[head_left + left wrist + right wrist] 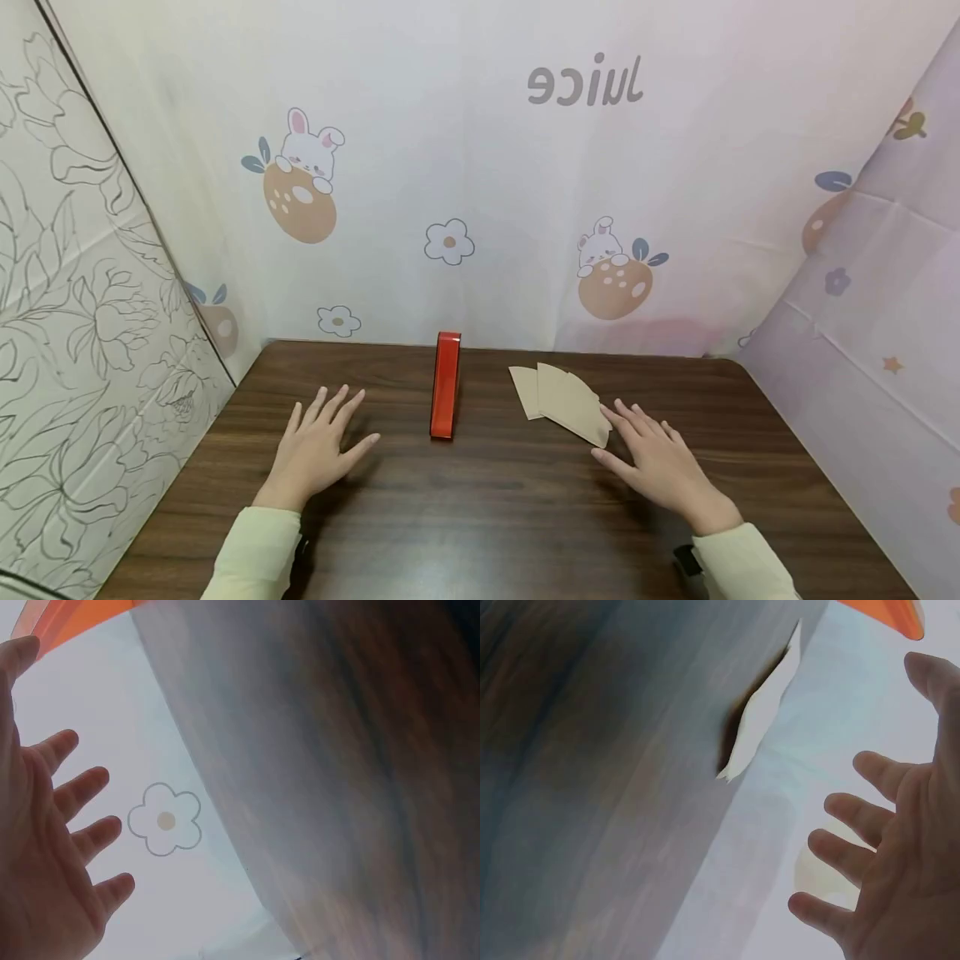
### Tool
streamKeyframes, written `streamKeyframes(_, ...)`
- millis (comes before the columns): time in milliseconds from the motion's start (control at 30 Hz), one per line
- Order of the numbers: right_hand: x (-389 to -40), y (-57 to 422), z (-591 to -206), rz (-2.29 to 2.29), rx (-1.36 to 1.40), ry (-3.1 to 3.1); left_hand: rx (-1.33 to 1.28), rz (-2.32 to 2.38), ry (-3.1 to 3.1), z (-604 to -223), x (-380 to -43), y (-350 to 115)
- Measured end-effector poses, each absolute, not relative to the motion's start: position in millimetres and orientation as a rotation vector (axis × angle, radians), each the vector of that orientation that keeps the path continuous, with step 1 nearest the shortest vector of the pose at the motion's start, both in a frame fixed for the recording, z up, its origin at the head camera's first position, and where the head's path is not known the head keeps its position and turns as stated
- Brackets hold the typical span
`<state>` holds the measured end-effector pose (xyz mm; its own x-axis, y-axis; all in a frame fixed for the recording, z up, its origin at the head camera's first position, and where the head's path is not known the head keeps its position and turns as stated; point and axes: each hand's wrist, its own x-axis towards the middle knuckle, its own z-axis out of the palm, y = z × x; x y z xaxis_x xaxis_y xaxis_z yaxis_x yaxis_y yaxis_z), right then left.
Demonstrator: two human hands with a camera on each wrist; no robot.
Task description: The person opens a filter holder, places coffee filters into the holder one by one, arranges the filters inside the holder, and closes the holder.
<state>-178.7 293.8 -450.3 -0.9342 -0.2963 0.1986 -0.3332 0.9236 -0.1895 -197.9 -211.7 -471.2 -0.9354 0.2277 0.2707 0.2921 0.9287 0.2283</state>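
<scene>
My left hand [317,454] hovers palm down over the left part of the table with its fingers spread, holding nothing. To its right stands a narrow red, glossy, box-like object [446,385], apart from the fingers. Several tan, fan-shaped paper coffee filters [572,402] lie overlapping to the right of it. In the right wrist view the filters [763,712] show edge-on, slightly raised and bowed. My right hand [660,458], also spread and holding nothing, has its fingertips right at the filters' right edge in the head view.
The dark wood-grain table [480,517] reaches back to a pale printed curtain [465,167] with rabbits, fruit and flowers. A white panel with line-drawn flowers [97,292] borders the left side. Another stretch of curtain [862,358] borders the right.
</scene>
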Motion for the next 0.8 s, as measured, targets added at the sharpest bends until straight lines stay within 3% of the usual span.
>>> streamKeyframes(800, -189.6, 253.6, -445.5, 0.451, 0.781, -2.770, -0.608, -0.775, -2.707, -461.5, -213.2, -195.8)
